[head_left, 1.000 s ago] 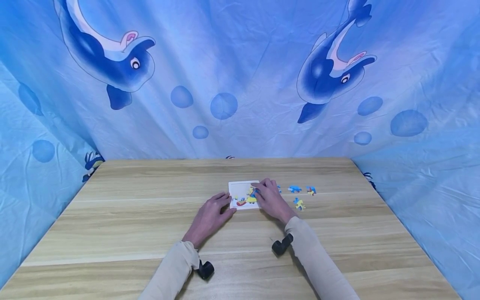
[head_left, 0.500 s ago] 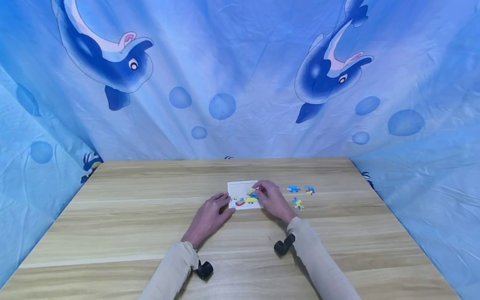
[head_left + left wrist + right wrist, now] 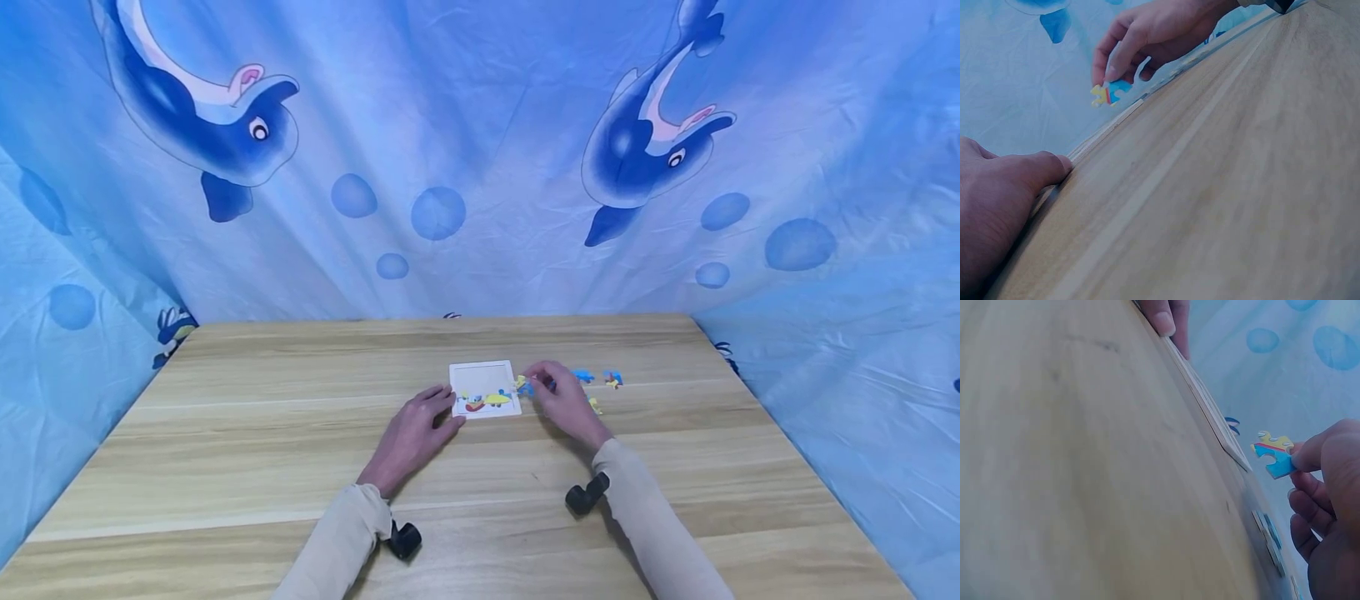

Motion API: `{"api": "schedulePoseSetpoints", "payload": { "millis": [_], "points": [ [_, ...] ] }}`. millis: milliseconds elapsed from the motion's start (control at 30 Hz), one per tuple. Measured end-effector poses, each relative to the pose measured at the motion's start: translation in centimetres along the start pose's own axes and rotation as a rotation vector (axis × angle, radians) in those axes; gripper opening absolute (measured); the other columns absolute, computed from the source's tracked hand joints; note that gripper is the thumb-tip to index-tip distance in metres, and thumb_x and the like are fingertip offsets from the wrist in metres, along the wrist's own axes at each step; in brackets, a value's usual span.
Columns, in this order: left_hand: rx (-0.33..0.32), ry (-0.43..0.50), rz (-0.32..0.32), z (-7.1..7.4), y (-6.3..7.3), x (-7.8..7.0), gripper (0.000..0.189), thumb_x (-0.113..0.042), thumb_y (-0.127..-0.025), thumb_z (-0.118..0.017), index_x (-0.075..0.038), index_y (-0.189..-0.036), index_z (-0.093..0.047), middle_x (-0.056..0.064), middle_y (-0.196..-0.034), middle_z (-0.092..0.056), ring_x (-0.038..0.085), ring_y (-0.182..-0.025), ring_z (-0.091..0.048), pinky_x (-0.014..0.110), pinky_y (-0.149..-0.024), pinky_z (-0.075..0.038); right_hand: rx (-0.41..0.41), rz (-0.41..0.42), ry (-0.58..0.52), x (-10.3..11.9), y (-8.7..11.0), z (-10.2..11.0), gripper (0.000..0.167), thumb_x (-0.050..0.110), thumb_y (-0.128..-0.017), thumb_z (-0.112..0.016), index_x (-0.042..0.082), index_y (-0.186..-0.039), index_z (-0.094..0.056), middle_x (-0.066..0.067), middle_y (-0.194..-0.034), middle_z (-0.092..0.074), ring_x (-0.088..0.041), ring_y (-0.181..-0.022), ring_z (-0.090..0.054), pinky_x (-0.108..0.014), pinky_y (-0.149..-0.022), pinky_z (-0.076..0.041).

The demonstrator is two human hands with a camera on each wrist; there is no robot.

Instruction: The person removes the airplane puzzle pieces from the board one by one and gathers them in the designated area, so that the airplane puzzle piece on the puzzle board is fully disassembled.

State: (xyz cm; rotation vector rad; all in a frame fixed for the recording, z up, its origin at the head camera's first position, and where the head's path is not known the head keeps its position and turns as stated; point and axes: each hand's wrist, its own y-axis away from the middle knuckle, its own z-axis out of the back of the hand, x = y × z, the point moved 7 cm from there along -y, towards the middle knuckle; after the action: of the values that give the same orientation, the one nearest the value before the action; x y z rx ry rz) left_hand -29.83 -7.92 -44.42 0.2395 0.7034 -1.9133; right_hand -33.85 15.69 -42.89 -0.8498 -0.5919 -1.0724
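My left hand [image 3: 411,429] rests against the near-left corner of a white jigsaw board [image 3: 480,375], thumb at its front edge and fingers along its left side. Joined pieces with a red boat and a yellow shape [image 3: 497,400] fill the board's near strip; the part behind them is bare. Just beyond the right edge, my right hand [image 3: 570,406] pinches a blue and yellow jigsaw piece [image 3: 1277,456] between thumb and forefinger. In the left wrist view that puzzle piece [image 3: 1110,94] hangs tilted in the air, its red stripe showing.
Loose jigsaw pieces lie right of the board: a blue one [image 3: 583,376], a blue and red one [image 3: 613,379] and a yellow one [image 3: 596,406] partly hidden by my right hand. A wooden table [image 3: 300,467] carries everything, with a blue dolphin-print curtain [image 3: 480,167] behind it.
My right hand has drawn the jigsaw piece away from the middle of the board to the right, past its edge. My left hand stays at the board's corner. The head view has shifted slightly.
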Motion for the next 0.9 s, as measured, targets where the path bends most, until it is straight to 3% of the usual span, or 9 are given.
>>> {"api": "schedulePoseSetpoints", "payload": {
  "millis": [300,900],
  "points": [
    [-0.003,-0.004,-0.001,0.2,0.1,0.1,0.049,-0.041,-0.09,-0.066,-0.01,-0.128,-0.063,0.008,-0.135,-0.057,0.027,-0.128,-0.049,0.046,-0.105,-0.041,-0.021,0.036,0.023,-0.5,0.8,1.5,0.014,0.004,-0.094,-0.057,0.006,-0.106,-0.064,-0.004,-0.088,-0.058,-0.017,-0.08,-0.054,-0.027,-0.068,-0.05],
    [-0.007,-0.02,-0.022,0.1,0.1,0.0,0.05,-0.041,-0.09,-0.065,-0.009,-0.128,-0.062,0.008,-0.135,-0.057,0.028,-0.127,-0.05,0.047,-0.104,-0.043,-0.08,0.007,0.033,-2.4,3.3,5.9,0.013,0.005,-0.095,-0.057,0.004,-0.106,-0.064,-0.009,-0.088,-0.057,-0.018,-0.08,-0.052,-0.024,-0.065,-0.049]
  ]
}}
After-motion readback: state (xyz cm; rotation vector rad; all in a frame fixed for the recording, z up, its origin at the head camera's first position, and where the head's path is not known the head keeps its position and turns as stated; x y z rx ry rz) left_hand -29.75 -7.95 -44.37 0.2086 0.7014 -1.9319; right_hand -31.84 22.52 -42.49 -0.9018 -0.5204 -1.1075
